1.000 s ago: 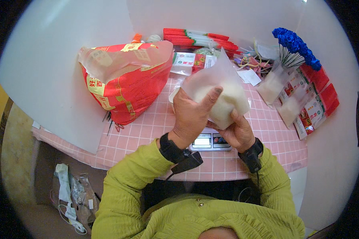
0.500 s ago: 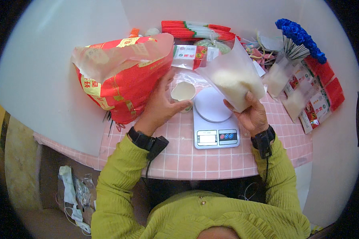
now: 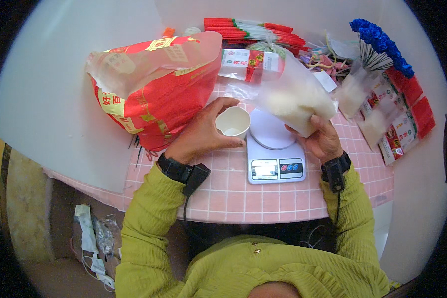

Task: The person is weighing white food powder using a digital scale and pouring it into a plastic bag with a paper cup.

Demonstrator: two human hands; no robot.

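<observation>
My left hand [image 3: 201,131] curls round a small white paper cup [image 3: 233,122], thumb at its near side and fingers at its far side. The cup's mouth faces up and its inside looks pale. In my right hand [image 3: 324,139] is a clear plastic bag [image 3: 299,104] of white grains that look like rice, gripped by its lower right corner. The bag leans with its top toward the far left, over the back of a white kitchen scale [image 3: 275,170]. The scale's round platform [image 3: 269,130] is partly hidden beneath the bag.
A large red-and-gold sack [image 3: 159,94] stands at left. Flat red-and-white packaging [image 3: 253,35] lies at the back, beside a printed pouch [image 3: 246,64]. At right are blue artificial flowers [image 3: 380,42], two filled bags [image 3: 352,94] and printed packs [image 3: 400,131] on the pink checked tabletop [image 3: 223,198].
My left hand has closed in around the cup, which has shifted slightly nearer. The bag in my right hand has tipped further over to the left.
</observation>
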